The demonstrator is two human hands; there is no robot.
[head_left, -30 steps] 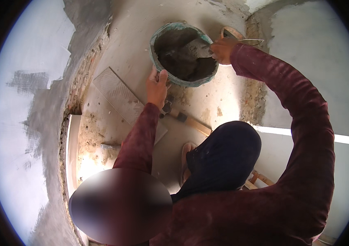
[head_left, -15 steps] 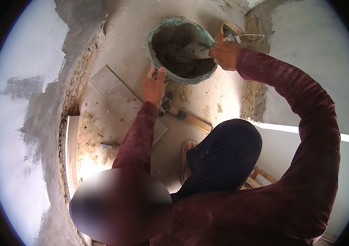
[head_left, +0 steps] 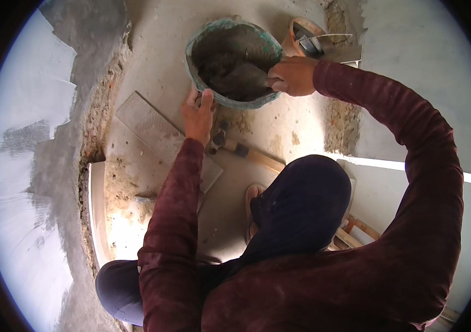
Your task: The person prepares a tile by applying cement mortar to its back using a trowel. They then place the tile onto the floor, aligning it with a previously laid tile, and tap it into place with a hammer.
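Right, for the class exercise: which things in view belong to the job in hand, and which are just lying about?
In use:
green bucket, left hand at its rim
grey mix inside
trowel, in the right hand

Apparently just lying about:
orange bucket
flat rectangular slab
hammer-like tool

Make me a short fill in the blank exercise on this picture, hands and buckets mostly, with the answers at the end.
1. The hand at the near edge of the green-rimmed bucket is the person's ____ one.
2. The right hand holds a ____ with its blade in the grey mix.
3. The smaller bucket, beyond the right hand, is ____ in colour.

Missing words: left; trowel; orange.
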